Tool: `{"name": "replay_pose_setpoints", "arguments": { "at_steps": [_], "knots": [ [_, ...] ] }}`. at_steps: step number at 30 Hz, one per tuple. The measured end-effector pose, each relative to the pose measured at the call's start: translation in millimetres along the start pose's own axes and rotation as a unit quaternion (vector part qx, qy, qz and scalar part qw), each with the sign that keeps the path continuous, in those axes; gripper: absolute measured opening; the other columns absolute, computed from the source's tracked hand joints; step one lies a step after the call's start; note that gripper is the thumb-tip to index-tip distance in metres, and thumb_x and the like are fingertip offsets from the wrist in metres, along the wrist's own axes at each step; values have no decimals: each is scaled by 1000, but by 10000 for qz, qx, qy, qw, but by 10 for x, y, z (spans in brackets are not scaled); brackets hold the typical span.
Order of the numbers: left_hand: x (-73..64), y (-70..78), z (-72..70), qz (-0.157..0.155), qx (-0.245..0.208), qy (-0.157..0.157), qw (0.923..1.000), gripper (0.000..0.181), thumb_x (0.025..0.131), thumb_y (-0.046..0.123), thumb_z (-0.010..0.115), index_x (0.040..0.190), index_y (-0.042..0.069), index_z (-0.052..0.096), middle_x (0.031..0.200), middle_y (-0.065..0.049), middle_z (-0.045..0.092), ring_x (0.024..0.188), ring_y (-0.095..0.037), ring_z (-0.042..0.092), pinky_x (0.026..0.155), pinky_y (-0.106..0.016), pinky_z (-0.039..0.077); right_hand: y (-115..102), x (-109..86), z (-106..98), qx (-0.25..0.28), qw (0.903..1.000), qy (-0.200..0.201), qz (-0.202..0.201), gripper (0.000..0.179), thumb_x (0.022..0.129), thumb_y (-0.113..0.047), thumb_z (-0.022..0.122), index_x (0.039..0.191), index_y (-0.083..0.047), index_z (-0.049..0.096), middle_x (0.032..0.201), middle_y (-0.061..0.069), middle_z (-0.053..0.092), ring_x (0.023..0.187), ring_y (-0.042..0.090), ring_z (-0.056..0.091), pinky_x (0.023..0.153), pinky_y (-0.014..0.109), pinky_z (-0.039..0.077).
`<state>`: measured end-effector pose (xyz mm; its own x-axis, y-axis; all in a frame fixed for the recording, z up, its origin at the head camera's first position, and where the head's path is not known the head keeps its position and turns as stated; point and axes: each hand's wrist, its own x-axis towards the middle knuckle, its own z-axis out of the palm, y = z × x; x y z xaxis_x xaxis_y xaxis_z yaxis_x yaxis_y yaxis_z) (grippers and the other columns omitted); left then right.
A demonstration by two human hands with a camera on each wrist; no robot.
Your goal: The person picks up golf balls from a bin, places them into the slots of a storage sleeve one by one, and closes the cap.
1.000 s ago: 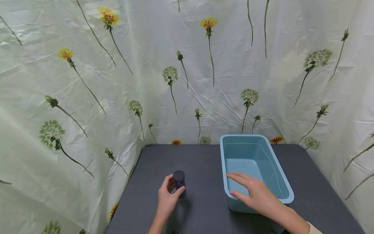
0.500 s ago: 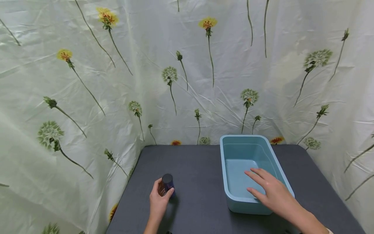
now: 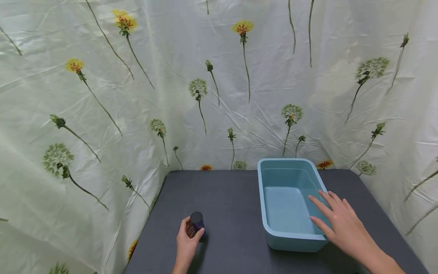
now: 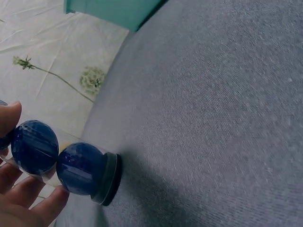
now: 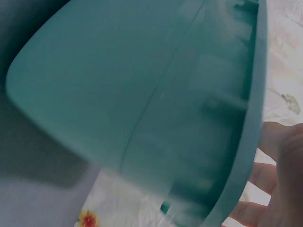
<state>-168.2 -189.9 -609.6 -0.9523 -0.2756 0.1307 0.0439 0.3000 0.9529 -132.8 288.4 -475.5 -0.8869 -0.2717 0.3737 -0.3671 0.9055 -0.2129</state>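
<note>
My left hand (image 3: 186, 243) grips a clear tube with a dark cap (image 3: 196, 217), thumb on one side and fingers on the other. In the left wrist view, dark blue balls (image 4: 81, 168) show through the tube's wall, and its dark end (image 4: 111, 179) is close over the cloth beside its own shadow. The tube stands nearly upright. My right hand (image 3: 347, 228), fingers spread and relaxed, hovers by the right rim of a light blue plastic bin (image 3: 297, 236). From the right wrist, the fingers (image 5: 262, 177) appear just beyond the bin's rim, holding nothing. No items show inside the bin.
A dark grey cloth (image 3: 236, 213) covers the table, which narrows toward the back. White curtains with a dandelion print (image 3: 219, 76) hang behind it and along both sides. The bin takes up the table's right half.
The left hand has moved the tube left and nearer to the person. My right hand has drifted right, from over the bin's left part to its right rim. The bin has stayed put.
</note>
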Motion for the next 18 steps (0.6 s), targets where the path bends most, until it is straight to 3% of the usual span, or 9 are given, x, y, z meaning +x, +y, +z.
{"name": "replay_pose_setpoints", "arguments": {
  "at_steps": [7,10,13,16,18],
  "knots": [
    [-34,63,-17,-106,73,-159,9998,65,83,7,83,139,13,51,131,-14,62,123,-32,60,96,-46,51,209,-115,-55,-348,9984,-102,438,74,98,-47,63,160,-24,31,160,26,24,145,51,15,105,78,5],
    [-15,157,-21,70,340,-228,9991,73,83,15,85,145,21,47,138,-13,58,127,-33,56,99,-49,48,278,-131,-94,-474,9965,-191,654,74,100,-49,58,162,-25,24,164,23,13,148,50,4,102,80,3],
    [-39,323,-41,513,825,-194,9951,79,84,32,84,151,27,41,144,-10,53,132,-32,51,104,-53,43,350,-175,-127,-525,9944,-290,873,75,101,-49,55,163,-27,18,166,21,4,148,51,-3,98,82,2],
    [-82,595,-44,1219,1589,-200,9795,86,86,46,79,157,26,33,154,-7,43,141,-32,40,106,-59,37,433,-228,-151,-563,9912,-329,1151,78,102,-50,53,163,-28,11,166,22,-2,147,53,-8,97,83,-4],
    [-111,815,-12,1730,2215,-260,9593,90,88,52,75,160,24,28,160,-8,35,146,-36,31,106,-66,32,493,-257,-165,-604,9884,-319,1357,79,102,-52,52,163,-29,8,165,23,-4,146,54,-11,97,83,-7]
  ]
}}
